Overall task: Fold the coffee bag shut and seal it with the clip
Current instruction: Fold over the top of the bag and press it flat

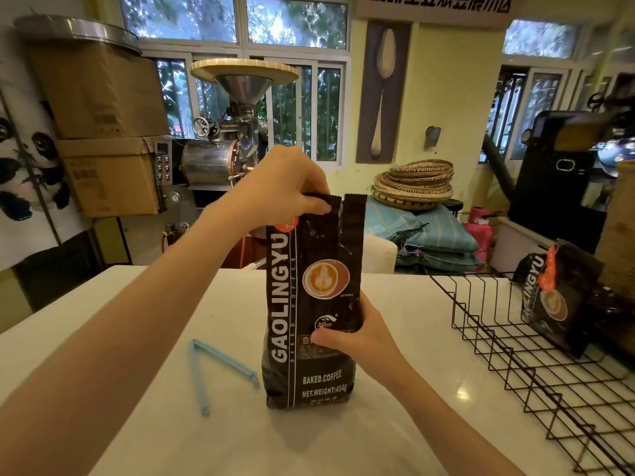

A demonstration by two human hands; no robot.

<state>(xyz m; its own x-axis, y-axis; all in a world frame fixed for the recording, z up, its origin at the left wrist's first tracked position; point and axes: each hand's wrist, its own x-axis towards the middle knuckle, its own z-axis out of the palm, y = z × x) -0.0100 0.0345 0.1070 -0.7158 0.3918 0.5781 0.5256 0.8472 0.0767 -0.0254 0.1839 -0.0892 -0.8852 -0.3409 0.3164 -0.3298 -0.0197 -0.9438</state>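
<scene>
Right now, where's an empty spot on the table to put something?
The white table is bare between the coffee bag and the black wire rack, and near its front edge. Left of the bag lies the open blue clip.

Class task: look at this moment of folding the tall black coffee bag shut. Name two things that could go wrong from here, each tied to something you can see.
1. The tall black coffee bag stands upright with its top split open; the left hand pinches only one flap, so folding may tip it and spill.
2. The open light-blue plastic clip lies on the white table while both hands are occupied; releasing the right hand could undo the fold.
</scene>
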